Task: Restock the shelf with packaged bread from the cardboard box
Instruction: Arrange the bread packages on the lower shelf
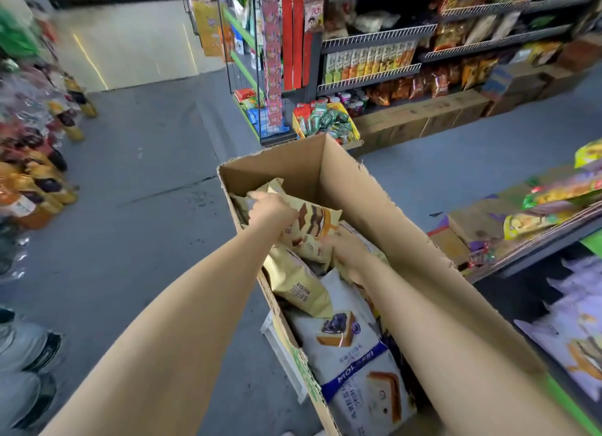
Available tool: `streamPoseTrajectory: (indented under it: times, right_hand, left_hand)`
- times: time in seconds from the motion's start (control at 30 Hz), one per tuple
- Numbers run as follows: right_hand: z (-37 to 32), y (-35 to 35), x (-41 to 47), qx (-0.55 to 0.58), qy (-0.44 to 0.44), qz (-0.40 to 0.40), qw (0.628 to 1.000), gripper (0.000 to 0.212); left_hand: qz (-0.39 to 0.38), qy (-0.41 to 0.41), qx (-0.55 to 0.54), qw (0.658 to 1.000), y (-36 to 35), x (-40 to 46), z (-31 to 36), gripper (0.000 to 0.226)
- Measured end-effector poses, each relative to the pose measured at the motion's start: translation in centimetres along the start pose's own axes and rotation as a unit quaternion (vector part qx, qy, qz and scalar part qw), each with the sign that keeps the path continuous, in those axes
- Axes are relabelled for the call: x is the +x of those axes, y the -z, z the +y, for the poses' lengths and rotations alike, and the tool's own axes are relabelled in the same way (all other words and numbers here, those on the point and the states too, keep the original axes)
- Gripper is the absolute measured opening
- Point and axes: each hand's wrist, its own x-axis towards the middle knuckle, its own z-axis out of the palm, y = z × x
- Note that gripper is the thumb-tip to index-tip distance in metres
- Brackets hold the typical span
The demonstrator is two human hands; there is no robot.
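one cardboard box [358,188] stands open on the grey floor [156,162], and it holds at least four bags of bread. two are cream-coloured: one cream bag [312,227] printed with striped cake slices lies tilted near the far end of the box, and a second cream bag [296,282] sits just nearer against the left wall. two white bags lie at the near end, one white bag [342,331] showing a blueberry cake slice and another white bag [368,400] with a blue band and a toast picture.

both hands are inside the box. the left hand [270,211] has its fingers curled over the top edge of the striped bag. the right hand [347,250] grips that bag's lower right edge.

right of the box runs a low shelf [534,250] carrying colourful packets. beyond the box, taller shelves [374,41] hold many snack packets.
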Motion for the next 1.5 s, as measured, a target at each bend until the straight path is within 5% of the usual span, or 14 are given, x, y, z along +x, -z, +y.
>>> streamPoseTrajectory:
  times: [0.13, 0.23, 0.33, 0.43, 0.6, 0.67, 0.83, 0.93, 1.1, 1.17, 1.3, 1.5]
  right_hand:
    - [-0.5, 1.5, -1.1, 0.157, -0.033, 0.007, 0.987, 0.030]
    - [-0.7, 2.5, -1.8, 0.158, 0.013, 0.033, 0.987, 0.040]
    - [-1.8, 3.8, -2.8, -0.037, 0.110, 0.114, 0.987, 0.059]
    - [-3.5, 4.8, -3.6, -0.264, 0.214, 0.219, 0.915, 0.060]
    - [-5.2, 3.9, -4.2, -0.486, 0.242, 0.271, 0.795, 0.049]
    - [-5.0, 3.1, -3.8, -0.522, 0.243, 0.255, 0.777, 0.044]
    - [-4.7, 1.6, -1.6, -0.481, 0.182, 0.173, 0.840, 0.049]
    - [-5.2, 2.3, -1.4, -0.351, 0.162, 0.164, 0.908, 0.061]
    - [-3.7, 2.2, -1.2, -0.089, 0.140, 0.196, 0.967, 0.056]
    - [-3.4, 1.6, -0.4, -0.018, 0.117, 0.187, 0.975, 0.060]
    - [-2.9, 1.0, 0.5, -0.062, 0.128, 0.168, 0.976, 0.059]
    - [-4.1, 2.4, -3.5, -0.077, 0.251, 0.247, 0.933, 0.040]
  left_hand:
    - [-0.022, -0.060, -0.019, 0.998, 0.4, 0.3, -0.1, 0.067]
    - [-0.049, -0.078, -0.066, 0.994, 0.5, 0.0, -0.4, 0.073]
    - [-0.065, -0.093, 0.010, 0.993, 0.1, -0.1, -0.8, 0.067]
    - [0.012, -0.076, 0.089, 0.993, 0.3, -0.3, -0.9, 0.057]
    - [-0.036, -0.061, 0.140, 0.988, 1.3, 1.0, -0.7, 0.090]
    - [-0.049, -0.040, 0.130, 0.989, 1.3, 2.3, -0.8, 0.111]
    - [-0.011, -0.065, 0.240, 0.969, 1.3, 3.6, -0.7, 0.107]
    - [-0.012, -0.083, 0.271, 0.959, 1.4, 3.7, -0.6, 0.090]
    - [-0.018, -0.095, 0.221, 0.970, 1.0, 3.6, -0.6, 0.097]
    - [-0.021, -0.110, 0.224, 0.968, 1.4, 2.7, 0.0, 0.086]
    - [0.054, -0.158, 0.226, 0.960, 2.3, 0.9, 0.9, 0.073]
    - [0.158, -0.207, 0.179, 0.949, 3.0, -1.5, 0.9, 0.048]
